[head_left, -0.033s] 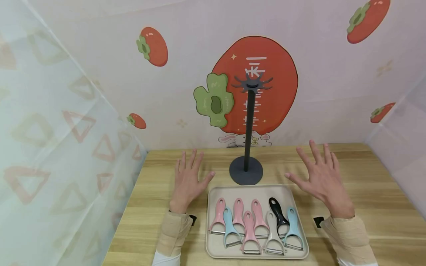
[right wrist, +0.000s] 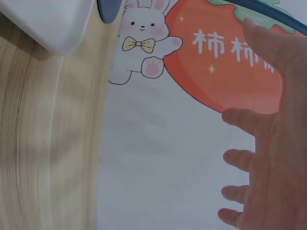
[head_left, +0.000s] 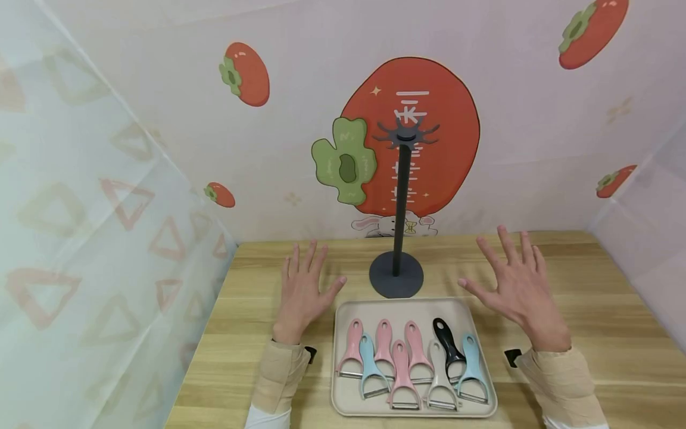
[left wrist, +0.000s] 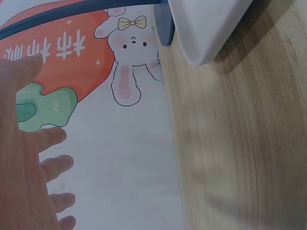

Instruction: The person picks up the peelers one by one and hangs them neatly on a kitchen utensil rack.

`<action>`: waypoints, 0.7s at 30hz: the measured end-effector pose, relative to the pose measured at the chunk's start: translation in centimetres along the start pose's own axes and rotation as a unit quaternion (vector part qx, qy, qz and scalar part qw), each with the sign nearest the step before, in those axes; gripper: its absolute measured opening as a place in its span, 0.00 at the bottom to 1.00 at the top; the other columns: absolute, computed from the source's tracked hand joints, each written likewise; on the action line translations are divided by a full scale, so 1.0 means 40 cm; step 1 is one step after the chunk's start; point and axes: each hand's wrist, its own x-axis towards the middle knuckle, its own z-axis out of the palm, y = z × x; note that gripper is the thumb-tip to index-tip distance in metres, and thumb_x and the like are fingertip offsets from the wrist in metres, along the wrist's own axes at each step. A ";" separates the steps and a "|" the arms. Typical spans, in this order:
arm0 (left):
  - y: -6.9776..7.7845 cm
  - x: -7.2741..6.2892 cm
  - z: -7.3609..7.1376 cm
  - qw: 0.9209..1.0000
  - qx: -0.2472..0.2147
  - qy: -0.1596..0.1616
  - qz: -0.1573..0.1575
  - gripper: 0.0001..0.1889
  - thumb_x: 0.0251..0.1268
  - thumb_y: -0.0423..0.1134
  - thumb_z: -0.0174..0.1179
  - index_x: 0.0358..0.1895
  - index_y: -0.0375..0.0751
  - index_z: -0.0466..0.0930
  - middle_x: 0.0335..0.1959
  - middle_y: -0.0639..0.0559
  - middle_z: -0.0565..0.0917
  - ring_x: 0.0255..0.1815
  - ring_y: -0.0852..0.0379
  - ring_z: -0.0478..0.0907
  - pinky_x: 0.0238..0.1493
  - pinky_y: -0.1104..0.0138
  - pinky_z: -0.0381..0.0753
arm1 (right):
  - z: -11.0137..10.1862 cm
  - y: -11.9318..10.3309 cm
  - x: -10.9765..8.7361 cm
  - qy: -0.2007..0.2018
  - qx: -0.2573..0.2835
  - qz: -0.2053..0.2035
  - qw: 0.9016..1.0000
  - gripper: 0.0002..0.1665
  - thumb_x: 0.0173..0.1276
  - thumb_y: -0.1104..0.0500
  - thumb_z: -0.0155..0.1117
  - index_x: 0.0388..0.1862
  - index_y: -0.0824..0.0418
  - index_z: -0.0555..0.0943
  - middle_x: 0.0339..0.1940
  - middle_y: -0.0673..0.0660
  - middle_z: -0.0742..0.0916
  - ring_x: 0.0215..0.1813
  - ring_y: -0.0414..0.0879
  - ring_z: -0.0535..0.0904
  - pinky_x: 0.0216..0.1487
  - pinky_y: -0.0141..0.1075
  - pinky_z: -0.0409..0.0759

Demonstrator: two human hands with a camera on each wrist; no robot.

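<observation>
A beige tray [head_left: 396, 307] holds several Y-shaped peelers lying with their handles toward the back. Among them are pink peelers [head_left: 400, 356], two light blue ones, a black peeler [head_left: 444, 333] and a pale grey peeler [head_left: 436, 360]. Behind the tray stands a dark hanging rack [head_left: 400, 208] with curved hooks at its top, nothing hanging on them. To the left of the tray, my left hand [head_left: 302, 292] has its fingers spread and holds nothing. My right hand [head_left: 517, 292], likewise spread and holding nothing, is at the right of the tray. Both wrist views show the tray's corner beyond the hands.
The wooden table [head_left: 605, 310] extends on both sides of the tray. A cloth printed with persimmons [head_left: 246, 74] covers the back wall, close behind the rack. Another cloth with triangles [head_left: 125, 202] hangs along the left side.
</observation>
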 end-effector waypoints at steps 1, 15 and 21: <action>0.001 0.000 0.000 1.000 0.000 -0.003 -0.002 0.45 0.72 0.72 0.54 0.84 0.48 0.63 0.87 0.44 0.58 0.89 0.30 0.43 0.83 0.34 0.44 | 0.001 0.000 0.000 -0.001 -0.001 0.000 1.000 0.58 0.64 0.25 0.68 0.84 0.55 0.66 0.90 0.67 0.54 0.87 0.78 0.39 0.78 0.76 0.43; 0.024 -0.017 -0.005 1.000 -0.008 -0.014 -0.003 0.46 0.72 0.72 0.53 0.84 0.49 0.63 0.88 0.45 0.57 0.89 0.31 0.42 0.83 0.33 0.45 | 0.007 -0.009 -0.013 -0.002 0.010 -0.007 1.000 0.58 0.64 0.27 0.68 0.84 0.55 0.66 0.89 0.67 0.56 0.87 0.77 0.43 0.77 0.77 0.47; 0.037 0.012 -0.002 0.996 -0.088 -0.018 0.002 0.43 0.72 0.69 0.58 0.82 0.48 0.65 0.86 0.46 0.62 0.88 0.34 0.49 0.81 0.32 0.49 | 0.004 -0.016 -0.002 -0.019 0.049 -0.022 0.998 0.55 0.67 0.32 0.71 0.83 0.58 0.67 0.86 0.70 0.63 0.84 0.78 0.52 0.74 0.76 0.52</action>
